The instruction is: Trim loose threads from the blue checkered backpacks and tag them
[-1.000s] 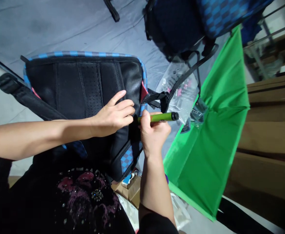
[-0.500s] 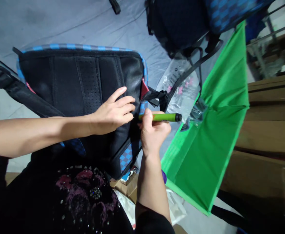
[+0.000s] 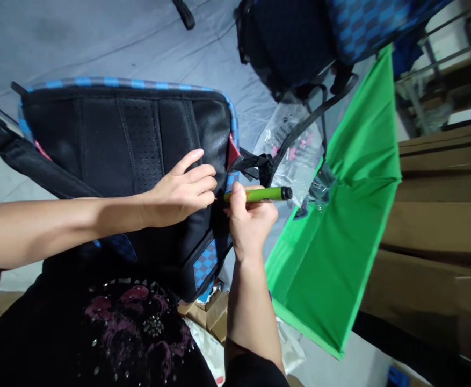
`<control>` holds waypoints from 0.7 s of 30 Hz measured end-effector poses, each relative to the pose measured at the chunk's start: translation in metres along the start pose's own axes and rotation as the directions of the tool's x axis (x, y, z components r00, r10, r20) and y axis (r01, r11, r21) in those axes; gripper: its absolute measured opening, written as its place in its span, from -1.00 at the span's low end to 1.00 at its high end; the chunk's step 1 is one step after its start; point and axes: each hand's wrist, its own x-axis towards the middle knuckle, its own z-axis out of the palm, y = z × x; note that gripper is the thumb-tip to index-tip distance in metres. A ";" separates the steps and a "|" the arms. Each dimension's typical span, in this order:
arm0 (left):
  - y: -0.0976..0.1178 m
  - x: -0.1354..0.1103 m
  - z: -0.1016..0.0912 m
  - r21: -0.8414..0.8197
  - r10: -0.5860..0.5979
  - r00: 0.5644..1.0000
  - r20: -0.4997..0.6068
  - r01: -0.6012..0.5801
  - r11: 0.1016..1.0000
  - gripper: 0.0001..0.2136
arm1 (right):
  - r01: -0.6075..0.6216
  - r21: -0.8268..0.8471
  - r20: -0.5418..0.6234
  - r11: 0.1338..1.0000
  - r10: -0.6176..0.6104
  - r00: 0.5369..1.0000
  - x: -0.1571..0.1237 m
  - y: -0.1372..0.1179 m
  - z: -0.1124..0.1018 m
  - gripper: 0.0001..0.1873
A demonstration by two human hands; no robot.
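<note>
A black backpack (image 3: pixel 98 145) with blue checkered edging lies back panel up in front of me. My left hand (image 3: pixel 185 188) rests on its right half, fingers slightly bent and thumb stretched apart. In my right hand (image 3: pixel 249 217) is a green marker pen (image 3: pixel 267 194) with a black end, pinched between thumb and fingers. The pen points left at the bag's right side, close to my left fingertips. Whether its tip touches the fabric I cannot tell. Just above the pen, a black strap (image 3: pixel 255 164) leaves the bag beside a red tab (image 3: pixel 232 153).
Another blue checkered backpack (image 3: pixel 291 48) lies at the top right. A clear plastic bag with pink bits (image 3: pixel 287 140) sits below it. To the right stands an open green fabric bin (image 3: pixel 340 226), with cardboard boxes (image 3: pixel 440 226) beyond. A short black strap (image 3: pixel 184 14) lies at the top.
The whole view has shifted slightly, so most things sit a little further left. My left fingers are bent a little more. The marker pen stays in my right hand by the bag's side.
</note>
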 end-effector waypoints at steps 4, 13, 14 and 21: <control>-0.001 0.000 0.001 0.035 0.004 1.000 0.009 -0.004 0.999 -0.74 | 0.021 -0.009 0.049 1.000 -0.020 0.999 0.003 -0.003 0.001 -0.59; -0.002 -0.002 0.003 -0.016 -0.002 1.000 -0.011 0.002 1.000 -0.78 | 0.019 -0.040 0.026 0.999 -0.018 1.000 0.006 -0.005 -0.002 -0.60; -0.002 -0.002 0.004 -0.024 -0.004 1.000 -0.009 0.004 1.000 -0.78 | 0.011 -0.028 0.025 1.000 -0.010 1.000 0.005 -0.004 -0.002 -0.60; -0.002 -0.002 0.003 0.061 0.021 1.000 0.016 -0.022 0.998 -0.81 | -0.018 -0.018 0.002 1.000 0.018 1.000 0.002 -0.004 -0.001 -0.58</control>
